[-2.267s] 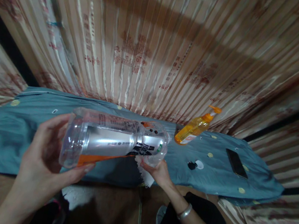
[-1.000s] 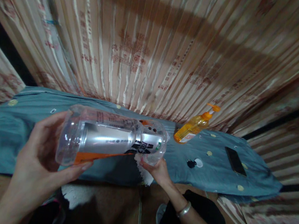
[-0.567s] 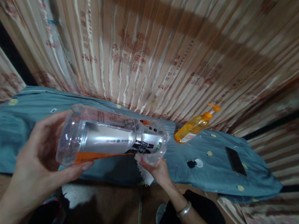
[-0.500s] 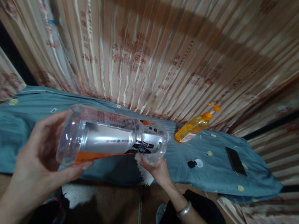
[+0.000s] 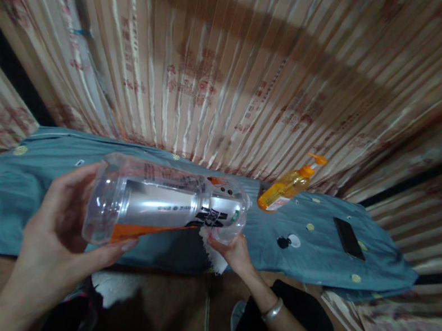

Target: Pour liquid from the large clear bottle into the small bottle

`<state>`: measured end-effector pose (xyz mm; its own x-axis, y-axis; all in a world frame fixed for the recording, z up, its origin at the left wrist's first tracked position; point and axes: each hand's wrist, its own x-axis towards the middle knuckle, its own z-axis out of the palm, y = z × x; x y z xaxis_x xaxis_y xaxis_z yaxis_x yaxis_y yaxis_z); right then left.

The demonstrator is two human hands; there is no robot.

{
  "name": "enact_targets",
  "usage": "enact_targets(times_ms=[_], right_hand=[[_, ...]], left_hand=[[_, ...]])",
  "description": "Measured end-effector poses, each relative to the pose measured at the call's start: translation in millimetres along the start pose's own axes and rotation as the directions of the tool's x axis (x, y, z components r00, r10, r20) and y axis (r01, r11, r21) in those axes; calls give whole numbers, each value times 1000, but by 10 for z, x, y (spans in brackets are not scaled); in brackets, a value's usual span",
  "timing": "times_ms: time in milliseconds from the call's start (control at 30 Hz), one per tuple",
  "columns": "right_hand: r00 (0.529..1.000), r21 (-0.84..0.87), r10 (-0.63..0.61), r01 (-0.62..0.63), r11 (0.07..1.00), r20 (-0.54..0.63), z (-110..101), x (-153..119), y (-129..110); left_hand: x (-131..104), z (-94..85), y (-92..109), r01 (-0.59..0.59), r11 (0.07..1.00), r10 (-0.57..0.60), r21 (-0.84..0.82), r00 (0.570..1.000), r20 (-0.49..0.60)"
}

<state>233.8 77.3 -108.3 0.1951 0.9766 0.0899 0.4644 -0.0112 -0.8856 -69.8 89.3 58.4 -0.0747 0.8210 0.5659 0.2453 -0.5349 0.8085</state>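
Observation:
A clear plastic bottle [image 5: 162, 205] with a silver, black and orange label lies sideways in the air between my hands. My left hand [image 5: 58, 239] wraps round its wide left end, thumb below and fingers behind. At the narrower right end is my right hand [image 5: 233, 252], with a silver bangle on the wrist. It pinches a white tissue [image 5: 214, 255] against the bottle's underside; some of its fingers are hidden behind the bottle.
An orange pump bottle [image 5: 285, 191] stands on the teal cloth surface [image 5: 316, 256]. To its right are a small black item [image 5: 283, 243], a white disc [image 5: 295, 241] and a dark phone [image 5: 349, 238]. A patterned curtain [image 5: 228, 75] hangs behind.

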Motion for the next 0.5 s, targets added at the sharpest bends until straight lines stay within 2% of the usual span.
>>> enact_targets(times_ms=[500], right_hand=[[1000,11,17,-17,1000,-4,0,-2,-23]], left_hand=[[-16,17,-3,-7,1000,7,-7,1000,12]])
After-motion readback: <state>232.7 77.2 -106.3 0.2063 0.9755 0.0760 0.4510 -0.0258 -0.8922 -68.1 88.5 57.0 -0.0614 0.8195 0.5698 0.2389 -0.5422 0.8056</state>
